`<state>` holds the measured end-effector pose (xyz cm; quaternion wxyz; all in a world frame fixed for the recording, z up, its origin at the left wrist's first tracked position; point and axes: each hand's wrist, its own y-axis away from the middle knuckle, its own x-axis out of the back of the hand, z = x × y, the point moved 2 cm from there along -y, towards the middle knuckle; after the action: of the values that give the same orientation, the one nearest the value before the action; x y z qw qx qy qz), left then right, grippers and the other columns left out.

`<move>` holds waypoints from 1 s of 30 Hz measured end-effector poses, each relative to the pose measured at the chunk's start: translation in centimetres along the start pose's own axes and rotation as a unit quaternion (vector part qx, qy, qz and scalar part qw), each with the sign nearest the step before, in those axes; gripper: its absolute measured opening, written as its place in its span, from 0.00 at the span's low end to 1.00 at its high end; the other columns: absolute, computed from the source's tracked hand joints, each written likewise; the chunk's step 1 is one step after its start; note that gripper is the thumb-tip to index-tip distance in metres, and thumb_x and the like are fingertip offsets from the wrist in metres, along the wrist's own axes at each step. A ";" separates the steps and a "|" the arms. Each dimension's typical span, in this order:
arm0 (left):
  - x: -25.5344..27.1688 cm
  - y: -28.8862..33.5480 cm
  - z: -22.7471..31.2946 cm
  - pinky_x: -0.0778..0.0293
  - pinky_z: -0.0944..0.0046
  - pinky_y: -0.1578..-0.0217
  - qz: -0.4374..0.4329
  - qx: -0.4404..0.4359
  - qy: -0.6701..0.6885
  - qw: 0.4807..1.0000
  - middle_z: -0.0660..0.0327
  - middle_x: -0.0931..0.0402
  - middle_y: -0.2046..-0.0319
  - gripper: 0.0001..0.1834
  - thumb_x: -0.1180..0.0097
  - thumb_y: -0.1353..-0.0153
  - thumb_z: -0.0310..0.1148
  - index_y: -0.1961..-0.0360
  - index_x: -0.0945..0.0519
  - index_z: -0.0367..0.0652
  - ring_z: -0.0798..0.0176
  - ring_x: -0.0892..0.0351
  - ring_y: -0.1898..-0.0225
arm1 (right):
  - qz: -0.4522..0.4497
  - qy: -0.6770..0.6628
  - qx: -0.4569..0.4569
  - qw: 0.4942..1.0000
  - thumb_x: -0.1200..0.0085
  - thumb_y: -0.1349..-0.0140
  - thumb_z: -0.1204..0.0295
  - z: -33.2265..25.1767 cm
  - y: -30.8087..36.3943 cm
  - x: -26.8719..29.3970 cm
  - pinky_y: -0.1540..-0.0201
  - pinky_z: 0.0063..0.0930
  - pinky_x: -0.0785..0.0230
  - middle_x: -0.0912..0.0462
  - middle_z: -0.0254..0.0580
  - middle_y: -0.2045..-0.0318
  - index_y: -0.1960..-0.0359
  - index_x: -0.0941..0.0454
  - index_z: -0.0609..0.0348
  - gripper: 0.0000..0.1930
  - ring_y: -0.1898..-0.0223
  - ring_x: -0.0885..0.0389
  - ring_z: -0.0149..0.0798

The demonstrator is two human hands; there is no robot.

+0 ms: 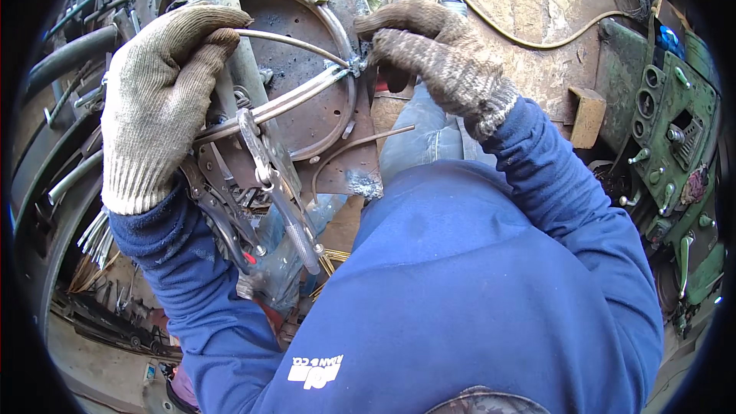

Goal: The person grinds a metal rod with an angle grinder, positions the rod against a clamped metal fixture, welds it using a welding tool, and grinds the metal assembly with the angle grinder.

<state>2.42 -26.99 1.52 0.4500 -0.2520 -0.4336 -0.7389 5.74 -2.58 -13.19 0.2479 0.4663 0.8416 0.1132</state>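
My left hand (157,103), in a knitted work glove, has its thumb and fingers closed on one end of a thin curved metal rod (295,43). The rod's other end meets a rough welded joint (356,66) on a round metal hoop (337,23). Close beside that joint is my gloved right hand (441,50), its fingers drawn together; what they hold, if anything, is hidden. A paired metal bar (295,101) runs from the joint toward the left. Locking pliers (284,211) are clamped near that bar, below my left hand. The hoop lies on a dark metal plate (284,19).
More pliers (218,203) hang beside the clamped ones. Another bent rod (364,146) sticks out near my leg. A green machine (663,130) with levers stands at right, near a wooden block (588,116). A hose (529,44) crosses the floor; metal pipes (73,61) crowd the left.
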 end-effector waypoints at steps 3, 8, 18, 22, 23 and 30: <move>0.1 0.0 0.1 0.25 0.66 0.47 0.002 0.003 -0.007 1.000 0.57 0.16 0.51 0.12 0.44 0.31 0.23 0.49 0.16 0.37 0.66 0.19 0.51 | 0.050 -0.093 -0.030 0.994 0.40 0.31 0.68 0.6 0.0 0.9 0.66 0.21 0.24 0.17 0.32 0.68 0.45 0.18 0.59 0.15 0.71 0.21 0.23; 0.3 -0.4 0.8 0.28 0.61 0.41 -0.010 0.025 -0.019 0.999 0.53 0.17 0.49 0.13 0.44 0.33 0.24 0.48 0.16 0.36 0.60 0.20 0.45 | 0.052 -0.104 -0.018 0.993 0.41 0.30 0.69 2.9 -0.1 3.1 0.66 0.22 0.24 0.16 0.33 0.68 0.44 0.19 0.62 0.16 0.71 0.21 0.24; 0.9 -0.8 1.5 0.32 0.53 0.35 -0.034 -0.013 -0.101 0.994 0.46 0.18 0.47 0.14 0.42 0.40 0.21 0.52 0.15 0.34 0.48 0.23 0.37 | 0.036 -0.079 -0.024 0.996 0.40 0.30 0.66 1.8 -1.8 5.2 0.61 0.21 0.24 0.15 0.34 0.61 0.43 0.19 0.59 0.17 0.66 0.20 0.25; 0.5 -1.0 1.7 0.28 0.54 0.39 0.006 -0.039 -0.113 0.993 0.51 0.14 0.57 0.11 0.39 0.41 0.22 0.56 0.13 0.37 0.49 0.18 0.44 | 0.018 -0.034 0.001 0.999 0.39 0.31 0.66 1.2 -1.7 5.1 0.56 0.24 0.22 0.14 0.34 0.58 0.43 0.19 0.59 0.17 0.61 0.19 0.26; 0.5 -1.0 1.7 0.28 0.54 0.39 0.005 -0.043 -0.115 0.992 0.51 0.14 0.57 0.11 0.39 0.41 0.22 0.56 0.13 0.37 0.49 0.18 0.44 | 0.031 0.002 0.004 1.000 0.38 0.32 0.68 1.1 -1.7 4.8 0.52 0.25 0.22 0.13 0.36 0.56 0.44 0.19 0.59 0.17 0.57 0.17 0.28; 0.7 -0.7 1.5 0.31 0.53 0.36 -0.022 -0.026 -0.088 0.996 0.48 0.17 0.49 0.13 0.42 0.37 0.22 0.52 0.15 0.35 0.49 0.23 0.38 | -0.006 -0.066 -0.023 0.998 0.37 0.33 0.69 1.0 -1.2 3.5 0.53 0.25 0.20 0.14 0.37 0.53 0.45 0.18 0.59 0.16 0.54 0.16 0.28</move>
<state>1.43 -25.87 2.49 0.3872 -0.3184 -0.4579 -0.7342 3.89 -0.33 -15.62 0.3140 0.4619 0.8234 0.1002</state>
